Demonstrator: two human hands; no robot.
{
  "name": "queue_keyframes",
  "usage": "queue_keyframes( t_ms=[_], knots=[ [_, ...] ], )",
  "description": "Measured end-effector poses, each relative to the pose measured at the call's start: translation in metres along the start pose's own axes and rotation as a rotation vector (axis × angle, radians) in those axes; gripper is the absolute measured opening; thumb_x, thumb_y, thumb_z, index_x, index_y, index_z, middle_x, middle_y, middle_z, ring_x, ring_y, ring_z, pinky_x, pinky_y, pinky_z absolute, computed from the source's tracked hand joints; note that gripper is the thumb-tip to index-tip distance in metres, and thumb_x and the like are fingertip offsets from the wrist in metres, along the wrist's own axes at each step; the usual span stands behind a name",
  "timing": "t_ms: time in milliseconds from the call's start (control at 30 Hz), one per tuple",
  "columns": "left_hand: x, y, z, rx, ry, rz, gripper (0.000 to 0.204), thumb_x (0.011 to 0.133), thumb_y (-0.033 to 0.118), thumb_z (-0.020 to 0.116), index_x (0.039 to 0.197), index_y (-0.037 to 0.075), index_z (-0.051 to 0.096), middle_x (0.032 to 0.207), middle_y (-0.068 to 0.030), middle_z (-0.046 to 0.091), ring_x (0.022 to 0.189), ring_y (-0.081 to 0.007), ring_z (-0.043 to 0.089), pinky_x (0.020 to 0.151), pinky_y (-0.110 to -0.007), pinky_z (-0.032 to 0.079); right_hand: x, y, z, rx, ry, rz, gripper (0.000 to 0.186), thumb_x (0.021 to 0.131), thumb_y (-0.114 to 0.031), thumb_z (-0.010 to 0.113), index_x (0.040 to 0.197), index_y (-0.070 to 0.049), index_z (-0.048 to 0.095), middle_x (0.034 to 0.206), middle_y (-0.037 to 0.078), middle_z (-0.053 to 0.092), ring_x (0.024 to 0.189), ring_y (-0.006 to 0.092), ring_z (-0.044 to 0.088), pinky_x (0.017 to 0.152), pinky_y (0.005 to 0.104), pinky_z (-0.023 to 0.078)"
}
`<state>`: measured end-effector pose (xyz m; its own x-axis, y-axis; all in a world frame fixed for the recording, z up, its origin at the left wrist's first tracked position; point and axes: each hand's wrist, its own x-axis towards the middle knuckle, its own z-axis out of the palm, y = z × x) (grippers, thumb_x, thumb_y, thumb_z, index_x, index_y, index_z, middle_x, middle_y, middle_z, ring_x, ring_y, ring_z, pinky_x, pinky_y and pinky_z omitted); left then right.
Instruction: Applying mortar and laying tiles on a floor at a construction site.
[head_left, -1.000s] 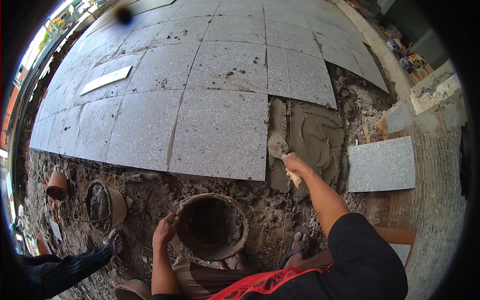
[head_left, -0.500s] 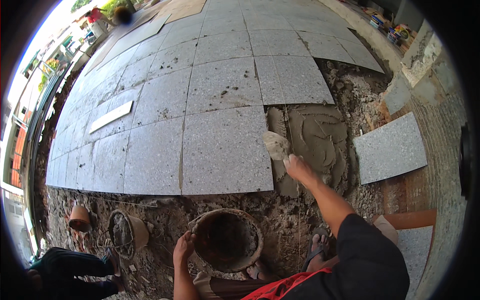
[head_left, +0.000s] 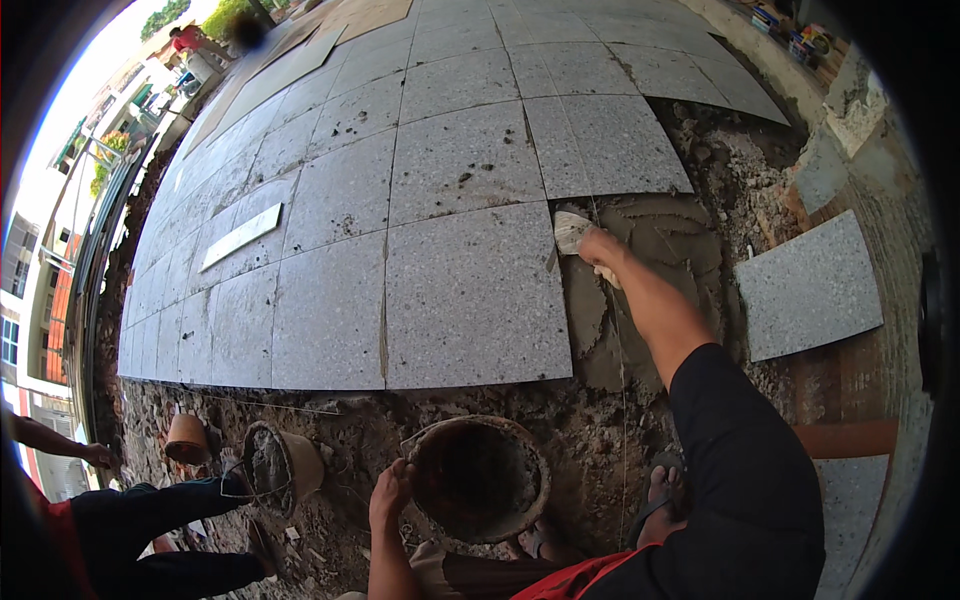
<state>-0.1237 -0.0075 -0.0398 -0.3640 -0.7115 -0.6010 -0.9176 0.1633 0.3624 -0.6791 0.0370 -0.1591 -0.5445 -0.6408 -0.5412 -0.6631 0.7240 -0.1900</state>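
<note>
While the right hand (head_left: 605, 252) grasps the trowel (head_left: 571, 231) at the far left corner of the mortar (head_left: 690, 245), a wide swing could knock the neighbouring tile (head_left: 475, 300) or snag the string (head_left: 624, 420); the left hand (head_left: 390, 490) clasps the bucket (head_left: 538, 452) at its rim. Open room lies rightward, before the loose tile (head_left: 815, 290).

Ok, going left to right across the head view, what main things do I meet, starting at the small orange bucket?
Small orange bucket, larger tan bucket, left hand, wide dark tub, right hand, loose grey tile apart from the laid ones.
</note>
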Motion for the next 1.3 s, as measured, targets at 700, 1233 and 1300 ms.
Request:
queue_keyframes(
  t_ms=[700, 1233, 1300],
  knots=[
    [-0.092, 0.185, 0.219, -0.17, -0.212, 0.535, 0.042, 0.082, 0.026, 0.052, 0.113, -0.001, 0.045, 0.102, -0.018, 0.052, 0.096, -0.031, 0.05, 0.085, -0.037, 0.039, -0.307, 0.171, 0.021, -0.252, 0.29, -0.402, 0.022, 0.075, -0.026, 0.053, 0.082, -0.006, 0.053, 0.068, 0.018, 0.056, 0.07, 0.0362, 0.056, 0.059, 0.0457, 0.044],
    [-0.094, 0.19, 0.269, -0.874, -0.693, 0.035, 0.036, 0.085, 0.022, 0.049, 0.112, -0.003, 0.046, 0.09, -0.0082, 0.057, 0.078, -0.0134, 0.054, 0.07, -0.026, 0.044, -0.115, 0.157, -0.032, -0.369, 0.415, -0.623, 0.024, 0.081, -0.034, 0.049, 0.092, -0.013, 0.054, 0.081, 0.011, 0.059, 0.071, 0.0311, 0.058, 0.058, 0.0417, 0.047],
    [-0.095, 0.187, 0.273, -0.896, -0.687, 0.013, 0.037, 0.085, 0.022, 0.05, 0.112, -0.003, 0.046, 0.092, -0.0088, 0.057, 0.08, -0.0139, 0.054, 0.071, -0.027, 0.044, -0.082, 0.153, -0.046, -0.372, 0.372, -0.536, 0.027, 0.082, -0.036, 0.046, 0.094, -0.013, 0.054, 0.085, 0.012, 0.059, 0.077, 0.0332, 0.057, 0.064, 0.0442, 0.046]
  ],
)
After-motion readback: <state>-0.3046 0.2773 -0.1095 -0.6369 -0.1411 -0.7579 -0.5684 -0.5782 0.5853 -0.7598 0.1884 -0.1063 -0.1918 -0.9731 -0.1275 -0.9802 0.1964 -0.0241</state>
